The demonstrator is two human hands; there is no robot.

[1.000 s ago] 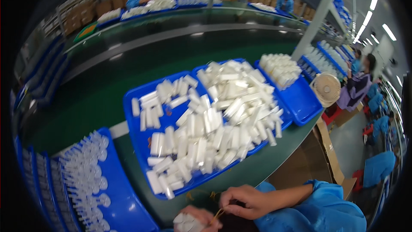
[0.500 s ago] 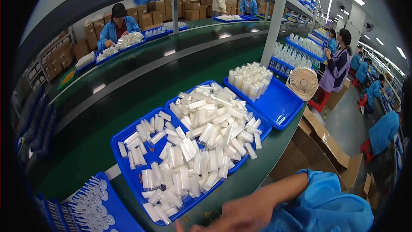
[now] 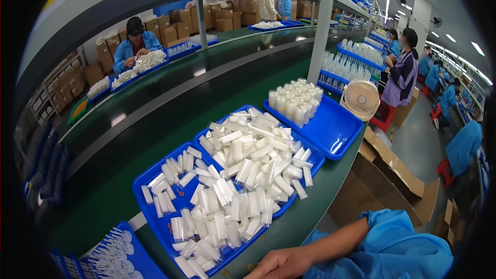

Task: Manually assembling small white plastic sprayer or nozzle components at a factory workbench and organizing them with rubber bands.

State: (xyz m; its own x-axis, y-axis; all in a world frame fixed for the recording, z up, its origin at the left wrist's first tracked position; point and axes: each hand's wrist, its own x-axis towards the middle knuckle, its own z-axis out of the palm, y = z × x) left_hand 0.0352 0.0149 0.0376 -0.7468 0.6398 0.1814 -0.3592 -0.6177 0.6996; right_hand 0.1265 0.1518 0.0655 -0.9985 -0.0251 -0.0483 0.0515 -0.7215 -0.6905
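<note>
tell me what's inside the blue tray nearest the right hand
The blue tray holds many white pieces in clear wrapping, loosely heaped, and small reddish bits on its floor. Whatever lies beneath the heap is covered.

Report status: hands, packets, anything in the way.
Left hand out of view. Right hand at lower edge, grip unseen. White packets heaped across two blue trays. Fan beside third tray, away from right hand.

Right hand (image 3: 283, 263) cut off by lower edge, fingertips unseen. Lower-left tray (image 3: 145, 259) cropped too. Orange bits (image 3: 180, 192) too small to identify.
</note>
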